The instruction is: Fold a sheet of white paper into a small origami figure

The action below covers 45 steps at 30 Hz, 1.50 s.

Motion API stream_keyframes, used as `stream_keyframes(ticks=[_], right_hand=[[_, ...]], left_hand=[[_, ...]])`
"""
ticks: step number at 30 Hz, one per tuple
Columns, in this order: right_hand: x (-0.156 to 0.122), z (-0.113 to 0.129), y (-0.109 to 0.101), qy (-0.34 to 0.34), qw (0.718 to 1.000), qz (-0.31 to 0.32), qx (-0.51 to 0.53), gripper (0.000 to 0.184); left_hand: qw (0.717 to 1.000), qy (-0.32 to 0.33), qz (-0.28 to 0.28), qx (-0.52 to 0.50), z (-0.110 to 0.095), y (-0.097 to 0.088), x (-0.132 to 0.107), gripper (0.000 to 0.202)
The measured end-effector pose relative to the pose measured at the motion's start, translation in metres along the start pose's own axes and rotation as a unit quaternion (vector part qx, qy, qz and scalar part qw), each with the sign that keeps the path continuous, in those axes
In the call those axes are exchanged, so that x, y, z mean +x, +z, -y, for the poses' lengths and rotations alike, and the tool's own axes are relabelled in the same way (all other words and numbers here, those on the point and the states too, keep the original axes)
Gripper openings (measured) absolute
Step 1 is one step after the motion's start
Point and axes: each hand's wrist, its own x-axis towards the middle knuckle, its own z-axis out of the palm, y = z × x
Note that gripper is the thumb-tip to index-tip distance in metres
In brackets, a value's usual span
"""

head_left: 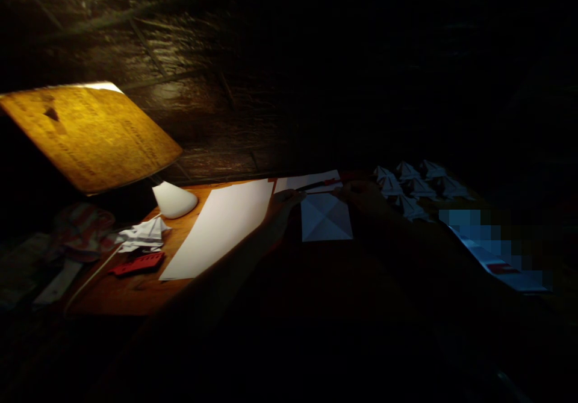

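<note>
A red cutter (138, 264) lies at the table's (135, 294) left beside crumpled folded paper (143, 234); a large white sheet (221, 228) follows; the left hand (284, 201) and right hand (361, 193) touch the top corners of a creased square paper (325, 217), their grip lost in darkness; folded paper figures (415, 186) cluster dimly rightward.

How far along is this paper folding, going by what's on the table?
Done: a cluster of folded paper pieces sits at the far right, and another folded piece lies at the left. In hand: the left hand and right hand touch a creased square sheet, still flat. Left: a large blank sheet lies unfolded beside it.
</note>
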Motion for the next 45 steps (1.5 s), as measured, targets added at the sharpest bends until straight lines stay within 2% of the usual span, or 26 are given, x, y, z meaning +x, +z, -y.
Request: stream_keyframes(ticks=[6, 13, 19, 29, 34, 40, 42, 45], right_hand=[[0.0, 0.002, -0.002, 0.002, 1.0, -0.015, -0.014, 0.056], [-0.001, 0.001, -0.002, 0.017, 0.999, -0.028, -0.015, 0.06], [-0.001, -0.002, -0.001, 0.035, 0.999, -0.033, 0.008, 0.06], [0.002, -0.002, 0.0, -0.001, 0.999, -0.037, 0.014, 0.051], [0.002, -0.002, 0.001, 0.004, 0.998, -0.045, 0.036, 0.048], [0.003, 0.0, 0.001, 0.004, 0.997, -0.053, 0.063, 0.052], [0.003, -0.001, 0.0, 0.009, 0.996, -0.054, 0.073, 0.053], [0.002, 0.0, 0.0, 0.017, 0.995, -0.054, 0.076, 0.051]], left_hand=[[1.0, 0.005, 0.0, 0.013, 0.002, 0.001, -0.001, 0.031], [1.0, 0.009, -0.001, 0.005, 0.003, 0.0, 0.001, 0.027], [0.999, 0.03, -0.029, 0.001, 0.002, -0.003, 0.0, 0.028], [0.998, 0.056, -0.02, -0.015, -0.002, 0.001, -0.001, 0.022], [0.998, 0.063, -0.017, -0.014, -0.003, 0.001, -0.001, 0.024], [0.999, 0.011, 0.014, -0.032, -0.003, -0.001, -0.002, 0.022], [0.998, 0.016, 0.035, -0.046, -0.005, 0.0, -0.003, 0.023], [0.995, 0.048, 0.07, -0.048, -0.007, 0.001, -0.005, 0.039]])
